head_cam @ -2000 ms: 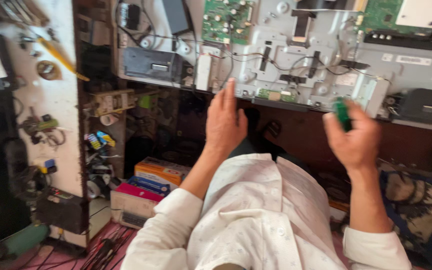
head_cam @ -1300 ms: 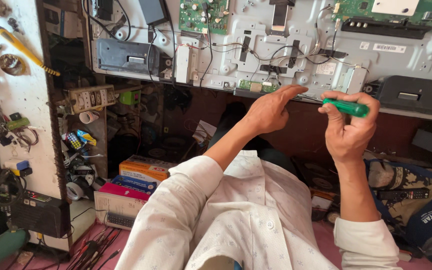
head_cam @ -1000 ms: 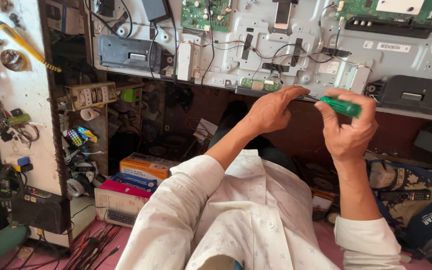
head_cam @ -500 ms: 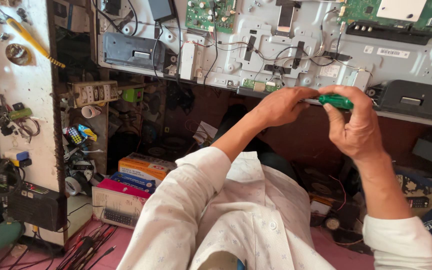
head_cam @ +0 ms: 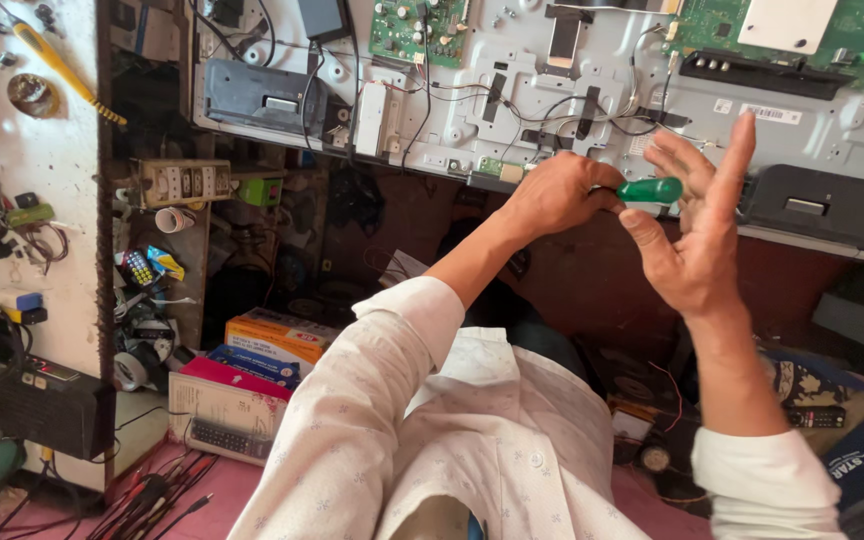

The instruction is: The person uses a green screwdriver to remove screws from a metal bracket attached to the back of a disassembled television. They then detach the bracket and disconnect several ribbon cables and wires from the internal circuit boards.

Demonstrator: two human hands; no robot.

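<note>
right hand (head_cam: 697, 235) has opened — left hand (head_cam: 557, 192) grips green-handled screwdriver (head_cam: 651, 189).

Cluttered repair nook in daylight, with a white wall panel (head_cam: 47, 180) hung with tools and wires at left, dark shelving (head_cam: 202, 230) crammed with small parts beside it, stacked coloured boxes (head_cam: 252, 360) below, and pink flooring (head_cam: 222, 495) strewn with loose cables.

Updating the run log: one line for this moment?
left hand: gripping green screwdriver handle | right hand: open, fingers spread beside handle | behind: opened TV back panel
</note>
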